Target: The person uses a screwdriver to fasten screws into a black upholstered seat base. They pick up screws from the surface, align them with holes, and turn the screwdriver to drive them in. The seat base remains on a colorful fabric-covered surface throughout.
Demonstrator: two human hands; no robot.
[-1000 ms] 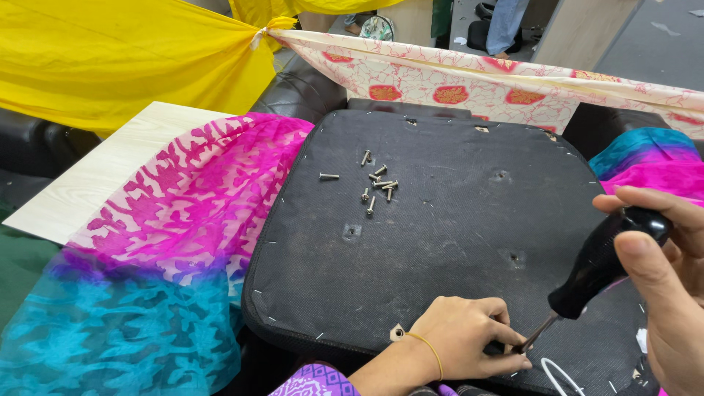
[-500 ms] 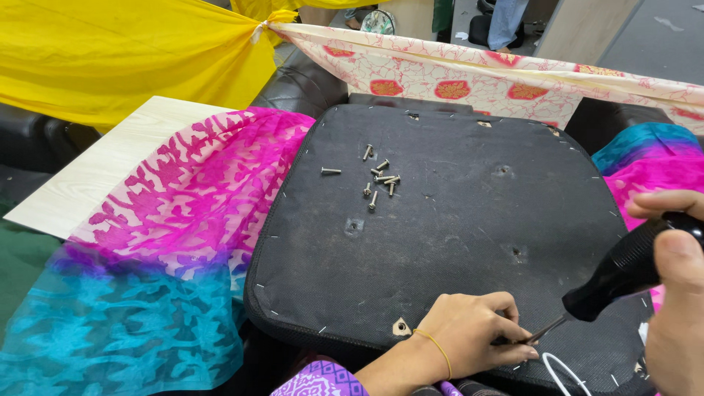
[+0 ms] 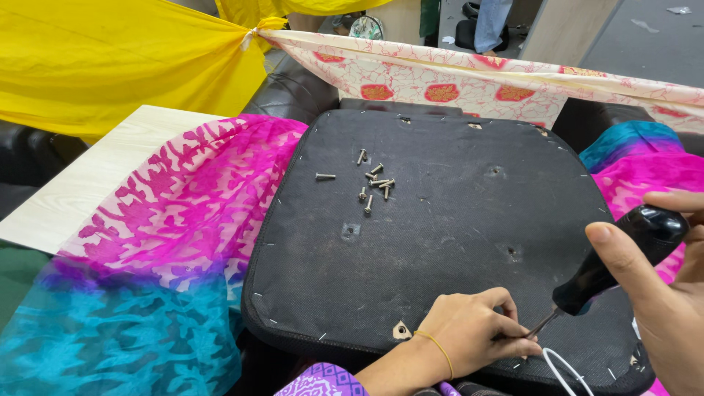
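A black-handled screwdriver (image 3: pixel 612 262) is gripped in the right hand (image 3: pixel 664 308), the fingers wrapped round the handle and the thumb laid along its near side; the hand enters from the right edge with the wrist out of frame. The tool is tilted, handle up and to the right, its thin metal shaft running down and left to a tip at the near edge of an upturned black seat cushion (image 3: pixel 440 235). The left hand (image 3: pixel 477 334) is pressed palm-down on that fabric-covered underside, fingers curled and pinched together right at the screwdriver tip; whether anything is caught between the fingertips cannot be told. A thin yellow band (image 3: pixel 442 352) is worn on the left wrist, and a purple patterned sleeve (image 3: pixel 323 381) is seen below it. A white cable loop (image 3: pixel 565 370) lies just beside the tip. A small triangular hole (image 3: pixel 400 331) is seen in the fabric just left of the left hand. Further up the cushion, well apart from both hands, a cluster of loose silver screws (image 3: pixel 370 183) is scattered. Staples are set along the cushion's border. A pink and teal patterned cloth (image 3: pixel 147 257) is spread to the left, over a pale wooden board (image 3: pixel 88 183). Yellow fabric (image 3: pixel 125 59) is knotted to a cream, red-flowered cloth (image 3: pixel 477 81) across the top.
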